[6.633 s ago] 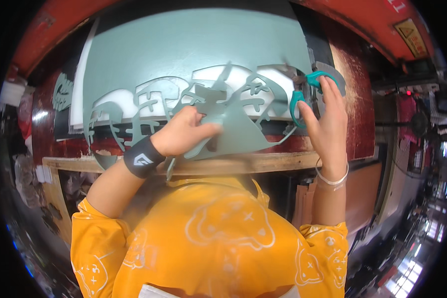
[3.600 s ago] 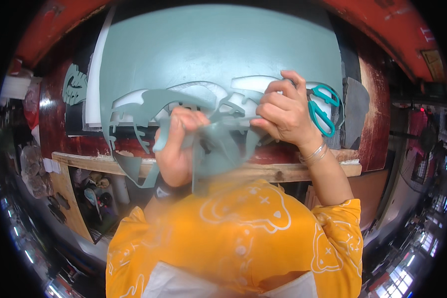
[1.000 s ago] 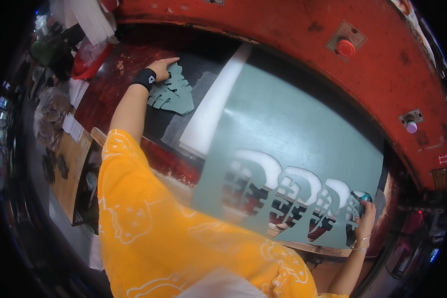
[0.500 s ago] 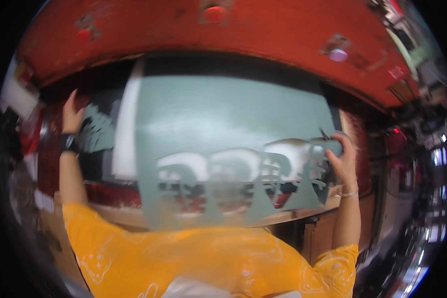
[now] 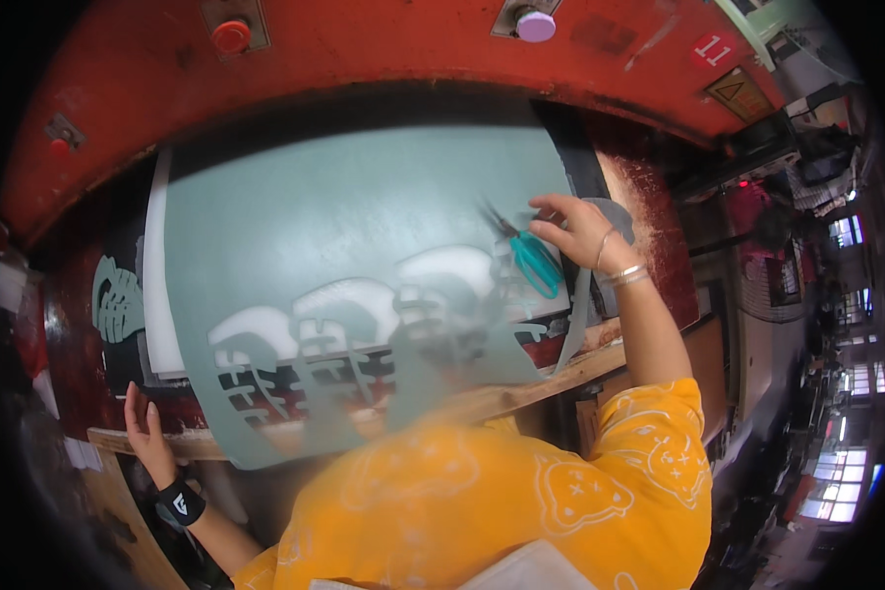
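A pale green sheet (image 5: 364, 197) lies in front of me, with rows of curved and comb-like openings cut along its near part. Teal-handled scissors (image 5: 535, 265) rest over its right side, dark blades pointing up and left. My right hand (image 5: 578, 232) is just beside them, thumb and fingers apart, not wrapped round the handles; whether a fingertip touches them is unclear. My left hand (image 5: 150, 438) is open and holds nothing, low at the left by the wooden front edge. Beyond it lies a cut piece of green sheet (image 5: 118, 300) with slots.
A red machine beam (image 5: 364, 49) with push buttons (image 5: 232, 37) spans the far side. White sheet material (image 5: 159, 295) shows under the green sheet's left edge. A wooden rail (image 5: 492, 398) runs along the front. At the right is a cluttered workshop with windows (image 5: 841, 492).
My left hand has come back toward me from beside the cut green piece. My right hand now sits apart from the scissors' handles. The whole view has turned and shifted.
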A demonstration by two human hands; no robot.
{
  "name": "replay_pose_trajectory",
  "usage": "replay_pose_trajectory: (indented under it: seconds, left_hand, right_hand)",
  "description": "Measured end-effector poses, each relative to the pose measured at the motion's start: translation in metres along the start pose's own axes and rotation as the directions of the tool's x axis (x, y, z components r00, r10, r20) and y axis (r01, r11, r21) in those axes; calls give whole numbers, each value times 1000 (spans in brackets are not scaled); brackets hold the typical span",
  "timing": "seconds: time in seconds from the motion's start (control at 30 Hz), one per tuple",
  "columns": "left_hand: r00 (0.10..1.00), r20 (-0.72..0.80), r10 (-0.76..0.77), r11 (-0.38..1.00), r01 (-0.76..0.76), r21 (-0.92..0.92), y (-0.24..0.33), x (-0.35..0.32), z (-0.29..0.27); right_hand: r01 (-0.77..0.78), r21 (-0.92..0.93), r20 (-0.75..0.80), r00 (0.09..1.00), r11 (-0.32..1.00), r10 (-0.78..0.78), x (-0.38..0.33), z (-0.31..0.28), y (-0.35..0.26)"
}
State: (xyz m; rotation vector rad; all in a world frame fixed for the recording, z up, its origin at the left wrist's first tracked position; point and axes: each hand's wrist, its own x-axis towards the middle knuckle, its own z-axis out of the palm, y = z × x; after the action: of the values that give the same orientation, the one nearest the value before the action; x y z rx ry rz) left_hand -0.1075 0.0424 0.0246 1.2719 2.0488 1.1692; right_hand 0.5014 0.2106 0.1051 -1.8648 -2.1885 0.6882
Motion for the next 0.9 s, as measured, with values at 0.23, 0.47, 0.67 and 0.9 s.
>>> replay_pose_trajectory:
  seconds: [0.23,0.47,0.67,0.9]
  left_hand:
    - [972,232,20,993,-45,106,20,-2,64]
    - [978,162,131,976,-156,154,16,15,65]
    - [996,90,25,990,-37,140,31,44,81]
    - [981,167,96,660,-189,727,1,110,51]
  right_hand:
    - [66,-46,-131,989,997,-72,-29,35,-2]
    - [-61,29,-77,995,998,63,-18,39,25]
    - [66,269,-215,977,961,-7,-10,41,26]
    - [338,734,-678,319,589,662,-68,4,144]
